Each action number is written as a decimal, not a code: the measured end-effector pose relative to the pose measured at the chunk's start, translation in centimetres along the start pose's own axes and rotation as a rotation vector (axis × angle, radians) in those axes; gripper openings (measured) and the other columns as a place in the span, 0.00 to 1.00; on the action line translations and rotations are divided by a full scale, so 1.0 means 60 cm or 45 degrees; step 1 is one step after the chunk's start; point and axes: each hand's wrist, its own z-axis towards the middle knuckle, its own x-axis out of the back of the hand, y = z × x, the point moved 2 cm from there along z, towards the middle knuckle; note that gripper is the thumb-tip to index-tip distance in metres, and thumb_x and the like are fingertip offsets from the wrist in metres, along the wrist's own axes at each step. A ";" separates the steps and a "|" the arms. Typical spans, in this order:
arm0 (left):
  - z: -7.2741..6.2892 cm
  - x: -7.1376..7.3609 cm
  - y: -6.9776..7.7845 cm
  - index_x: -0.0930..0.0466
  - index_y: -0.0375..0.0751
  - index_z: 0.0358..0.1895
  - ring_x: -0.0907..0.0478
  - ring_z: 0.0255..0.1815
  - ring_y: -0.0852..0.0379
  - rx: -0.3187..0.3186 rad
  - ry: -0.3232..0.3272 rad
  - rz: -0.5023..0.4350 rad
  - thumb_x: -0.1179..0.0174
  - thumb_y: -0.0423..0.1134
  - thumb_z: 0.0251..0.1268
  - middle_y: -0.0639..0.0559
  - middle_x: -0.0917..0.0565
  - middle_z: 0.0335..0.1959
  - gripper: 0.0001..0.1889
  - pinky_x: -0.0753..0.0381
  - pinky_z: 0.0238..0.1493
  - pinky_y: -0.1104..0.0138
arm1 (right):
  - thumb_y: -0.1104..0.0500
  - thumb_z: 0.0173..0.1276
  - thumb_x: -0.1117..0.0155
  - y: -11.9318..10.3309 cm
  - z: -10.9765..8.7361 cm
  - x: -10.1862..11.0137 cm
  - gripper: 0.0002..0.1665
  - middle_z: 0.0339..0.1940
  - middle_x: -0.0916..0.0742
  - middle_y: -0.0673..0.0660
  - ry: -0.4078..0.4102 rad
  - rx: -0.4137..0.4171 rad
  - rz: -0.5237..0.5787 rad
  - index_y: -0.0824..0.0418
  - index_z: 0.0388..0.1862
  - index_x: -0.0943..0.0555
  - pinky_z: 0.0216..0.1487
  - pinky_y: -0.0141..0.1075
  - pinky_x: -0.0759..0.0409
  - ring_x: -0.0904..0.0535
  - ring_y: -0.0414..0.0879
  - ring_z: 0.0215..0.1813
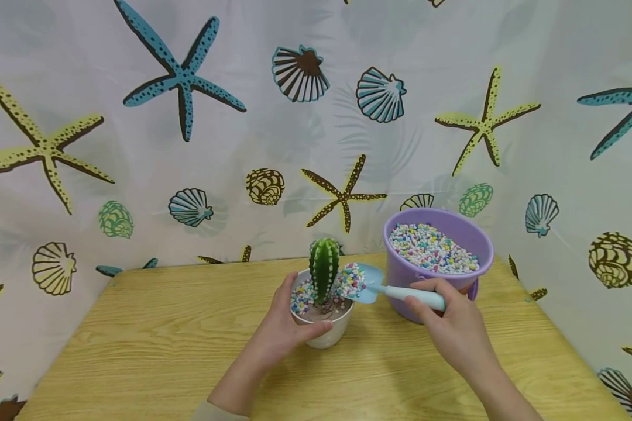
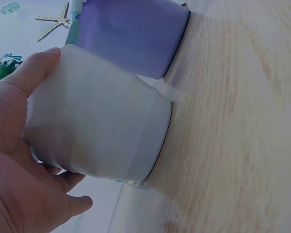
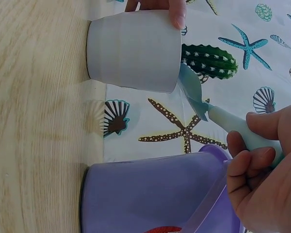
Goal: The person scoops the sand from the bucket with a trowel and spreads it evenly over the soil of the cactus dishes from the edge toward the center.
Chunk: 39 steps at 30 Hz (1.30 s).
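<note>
At the white pot [image 1: 323,338] on the tabletop [image 1: 189,327], holds blue scoop [image 1: 402,293] by its right rim in right hand [image 1: 453,318], grips pot with left hand [image 1: 285,330], leaving narrow gap to purple bucket [image 1: 399,273], broad room leftward.

We count one left hand [image 1: 283,328], one right hand [image 1: 450,313], one pot [image 1: 327,338], one cactus [image 1: 323,272], one small shovel [image 1: 375,286], one bucket [image 1: 400,280], one table [image 1: 179,333], one sleeve [image 1: 218,413]. Pebbles [image 1: 434,250]: too many for us to count, three lots (bucket, shovel, pot). Head-view prints, whole or nearly: we get four starfish [image 1: 185,77], five fan shells [image 1: 381,99], four round shells [image 1: 265,188].
</note>
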 end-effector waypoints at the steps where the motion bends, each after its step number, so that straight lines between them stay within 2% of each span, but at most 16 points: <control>1: 0.000 0.000 0.000 0.56 0.50 0.92 0.40 0.84 0.29 -0.002 0.001 0.002 0.15 0.58 0.58 0.34 0.48 0.89 0.67 0.37 0.79 0.32 | 0.46 0.80 0.26 0.000 0.000 -0.001 0.16 0.29 0.19 0.53 0.001 0.008 -0.002 0.50 0.59 0.12 0.25 0.35 0.28 0.29 0.45 0.25; 9: 0.000 -0.001 0.000 0.54 0.49 0.91 0.37 0.82 0.29 -0.024 0.021 0.002 0.14 0.56 0.58 0.33 0.44 0.87 0.67 0.36 0.79 0.33 | 0.47 0.79 0.25 0.002 0.001 -0.005 0.15 0.33 0.15 0.52 0.009 0.036 -0.026 0.50 0.58 0.12 0.27 0.35 0.26 0.26 0.46 0.26; 17: 0.000 -0.005 0.002 0.54 0.48 0.91 0.37 0.82 0.28 -0.035 0.052 0.012 0.14 0.56 0.57 0.32 0.45 0.87 0.67 0.36 0.79 0.32 | 0.49 0.79 0.25 0.000 0.000 -0.008 0.14 0.31 0.15 0.50 0.039 0.095 -0.084 0.51 0.58 0.12 0.27 0.35 0.25 0.25 0.45 0.26; 24: 0.000 -0.009 0.000 0.52 0.49 0.91 0.33 0.79 0.27 -0.052 0.090 0.016 0.13 0.56 0.56 0.31 0.41 0.84 0.66 0.34 0.78 0.32 | 0.51 0.79 0.24 0.002 0.000 -0.010 0.13 0.30 0.16 0.49 0.060 0.143 -0.096 0.52 0.57 0.12 0.27 0.35 0.25 0.25 0.43 0.26; 39: -0.001 -0.011 0.001 0.53 0.46 0.91 0.34 0.79 0.29 -0.047 0.113 0.022 0.14 0.55 0.57 0.32 0.41 0.84 0.67 0.33 0.78 0.34 | 0.51 0.78 0.23 -0.003 -0.003 -0.010 0.13 0.30 0.15 0.48 0.083 0.174 -0.138 0.51 0.57 0.11 0.29 0.35 0.24 0.24 0.43 0.27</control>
